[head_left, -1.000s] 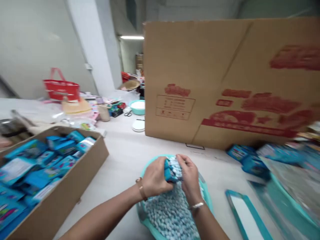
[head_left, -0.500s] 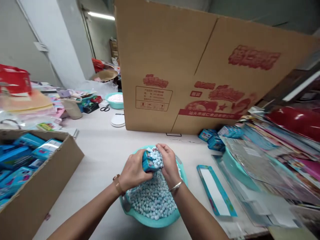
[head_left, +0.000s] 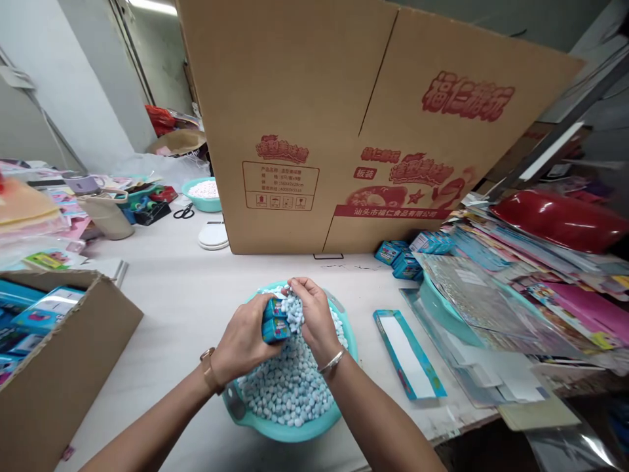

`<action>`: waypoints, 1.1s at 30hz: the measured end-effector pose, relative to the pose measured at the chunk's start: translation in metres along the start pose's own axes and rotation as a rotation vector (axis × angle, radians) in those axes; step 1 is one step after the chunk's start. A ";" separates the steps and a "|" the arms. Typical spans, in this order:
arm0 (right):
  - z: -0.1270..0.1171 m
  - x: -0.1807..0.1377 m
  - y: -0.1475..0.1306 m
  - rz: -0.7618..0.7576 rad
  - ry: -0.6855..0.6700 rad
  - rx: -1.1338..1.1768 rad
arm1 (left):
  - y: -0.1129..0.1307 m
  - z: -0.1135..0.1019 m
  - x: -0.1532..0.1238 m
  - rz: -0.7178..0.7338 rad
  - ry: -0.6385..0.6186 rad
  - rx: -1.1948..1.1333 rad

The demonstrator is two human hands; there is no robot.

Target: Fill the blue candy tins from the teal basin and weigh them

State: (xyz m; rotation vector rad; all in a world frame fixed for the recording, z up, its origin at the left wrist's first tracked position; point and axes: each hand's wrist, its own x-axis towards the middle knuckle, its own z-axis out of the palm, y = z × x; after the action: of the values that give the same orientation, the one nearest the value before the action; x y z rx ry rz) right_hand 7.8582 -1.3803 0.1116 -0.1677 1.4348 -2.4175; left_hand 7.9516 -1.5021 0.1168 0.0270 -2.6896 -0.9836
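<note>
In the head view my left hand [head_left: 244,339] is wrapped round two small blue printed boxes [head_left: 275,330], one above the other. Their open ends face my right hand [head_left: 314,321], which is closed over a clump of small pale-blue candies [head_left: 293,313] at the boxes' mouths. Its palm and part of the clump are hidden. Both hands are above a turquoise basin [head_left: 289,434] heaped with loose candies [head_left: 289,390] of the same kind. On the table to the right lies a flat blue-bordered card sleeve [head_left: 410,354] with a white middle.
A big cardboard carton [head_left: 295,226] stands behind the basin. Left is an open carton [head_left: 105,328] of blue boxes. More blue boxes [head_left: 405,259] sit at the right, near stacked sheets and a red bowl [head_left: 555,219]. Scissors [head_left: 184,211] and a white scale [head_left: 213,236] lie further back.
The view has shifted, so the scene sits further left in the picture. My hands stay over the basin, the left still holding the boxes and the right still at their open ends with candies.
</note>
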 end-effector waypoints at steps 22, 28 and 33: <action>0.013 -0.022 -0.008 0.002 -0.093 0.153 | -0.009 0.000 -0.005 0.001 0.004 -0.061; -0.053 -0.013 -0.005 -0.098 -0.030 -0.251 | -0.028 -0.022 -0.021 -0.095 -0.124 -0.299; -0.097 -0.024 0.034 -0.246 -0.221 -1.094 | -0.046 -0.031 -0.040 -0.173 -0.201 -0.559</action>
State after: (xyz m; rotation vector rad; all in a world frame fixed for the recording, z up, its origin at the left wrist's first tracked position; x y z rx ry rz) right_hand 7.8626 -1.3065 0.0362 -0.8491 2.5356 -1.4078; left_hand 7.9945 -1.5526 0.1002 0.0503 -2.5077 -1.8460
